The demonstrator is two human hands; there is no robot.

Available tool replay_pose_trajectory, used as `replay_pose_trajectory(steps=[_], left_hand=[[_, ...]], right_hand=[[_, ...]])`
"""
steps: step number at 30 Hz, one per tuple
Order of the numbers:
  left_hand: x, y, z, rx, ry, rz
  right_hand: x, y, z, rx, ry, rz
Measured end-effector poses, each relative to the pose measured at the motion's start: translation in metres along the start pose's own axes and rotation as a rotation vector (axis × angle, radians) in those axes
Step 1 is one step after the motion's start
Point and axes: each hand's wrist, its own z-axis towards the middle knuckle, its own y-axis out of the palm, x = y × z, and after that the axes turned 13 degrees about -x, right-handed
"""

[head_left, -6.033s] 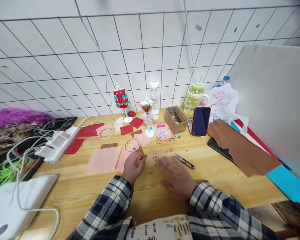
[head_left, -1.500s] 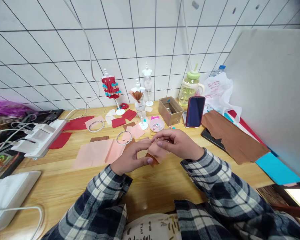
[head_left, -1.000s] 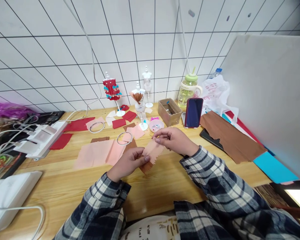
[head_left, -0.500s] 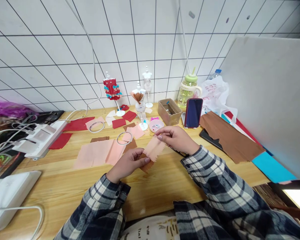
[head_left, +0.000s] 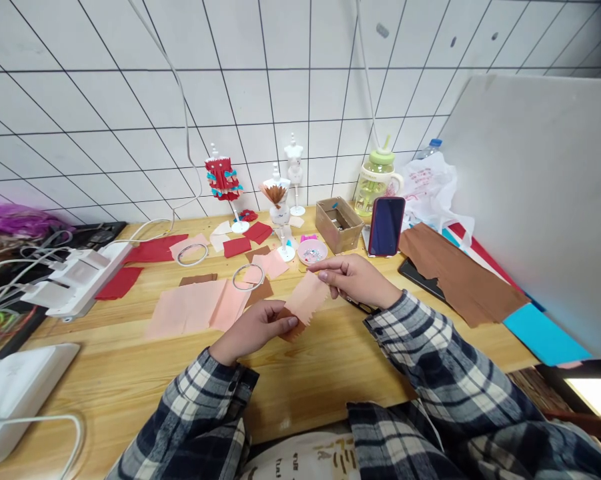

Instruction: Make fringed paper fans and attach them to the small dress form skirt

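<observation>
Between my hands is a peach crepe paper piece (head_left: 306, 297) with a jagged lower edge, and a brown piece (head_left: 293, 333) shows beneath it. My left hand (head_left: 254, 328) pinches both layers at their lower left, thumb on top. At the upper right corner, my right hand (head_left: 361, 279) is closed with thumb and fingers on the peach paper. Just beyond stands a small white mannequin (head_left: 280, 215) with a pleated brown and peach paper top. Near my right fingertips sits a pink dish (head_left: 312, 252) of tiny shiny bits. Larger peach sheets (head_left: 185, 308) lie left of my hands.
A mannequin in a red dress (head_left: 221, 179) and a bare one (head_left: 295, 167) stand behind. Beyond my right hand are a cardboard box (head_left: 339, 227), a phone (head_left: 387, 227) and a green-lidded bottle (head_left: 375, 183). Brown paper (head_left: 460, 277) lies right; a power strip (head_left: 87, 280) lies left.
The paper has shifted slightly to the left in the view, and my right hand's grip at its upper corner has altered a little. Both hands keep hold of it.
</observation>
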Motion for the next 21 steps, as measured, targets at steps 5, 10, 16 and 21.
replay_pose_trajectory(steps=[5,10,16,21], left_hand=[[-0.002,-0.006,0.004,0.144,0.001,-0.092],[-0.016,-0.013,0.014,0.274,0.040,-0.211],[-0.034,-0.019,0.018,0.366,0.065,-0.373],[-0.043,-0.023,0.021,0.481,0.052,-0.340]], right_hand=[[0.027,-0.005,-0.011,0.255,0.204,-0.526],[0.070,0.014,-0.031,0.220,0.559,-0.869],[0.076,0.035,-0.011,0.199,0.361,-0.779],[0.063,0.059,0.024,0.104,0.158,-0.439]])
